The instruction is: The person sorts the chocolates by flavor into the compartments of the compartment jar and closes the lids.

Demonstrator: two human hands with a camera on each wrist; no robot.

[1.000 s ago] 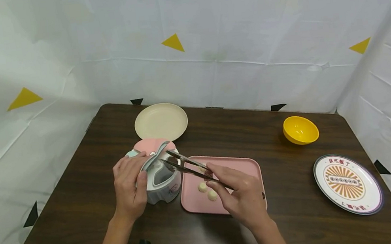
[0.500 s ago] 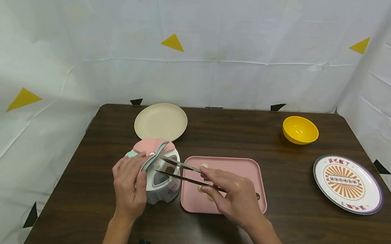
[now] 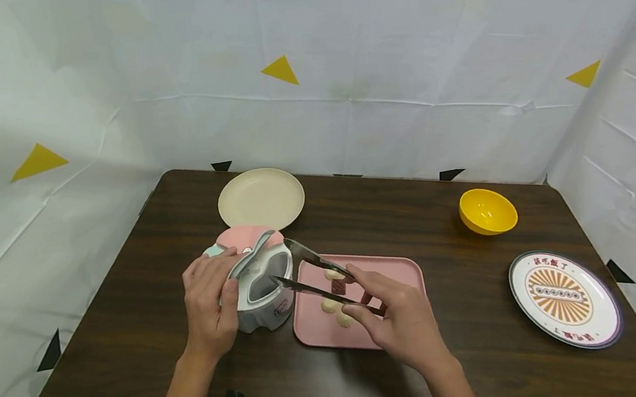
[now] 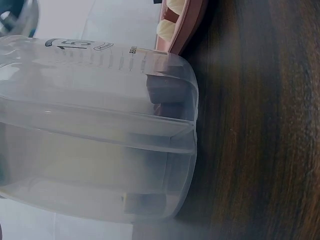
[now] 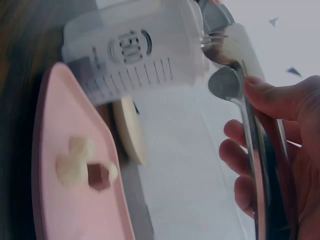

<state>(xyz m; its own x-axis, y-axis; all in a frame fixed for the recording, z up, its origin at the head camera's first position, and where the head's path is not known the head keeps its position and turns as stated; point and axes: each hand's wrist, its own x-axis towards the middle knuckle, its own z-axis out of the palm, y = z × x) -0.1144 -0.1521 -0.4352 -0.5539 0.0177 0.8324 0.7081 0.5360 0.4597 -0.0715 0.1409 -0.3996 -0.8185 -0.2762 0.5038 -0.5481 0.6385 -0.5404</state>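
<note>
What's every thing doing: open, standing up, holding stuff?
Container: upright, dark lumps inside
Flap: raised, held by left hand
Tongs: spread, in right hand
Tray: flat, pale pieces and dark cubes on it
Bowl: upright
Beige plate: face up
Printed plate: face up

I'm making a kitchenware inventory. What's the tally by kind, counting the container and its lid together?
Plates: 2 (cream plate, patterned plate)
Bowl: 1
Tray: 1
Lidded container: 1
Tongs: 1
Total: 6
</note>
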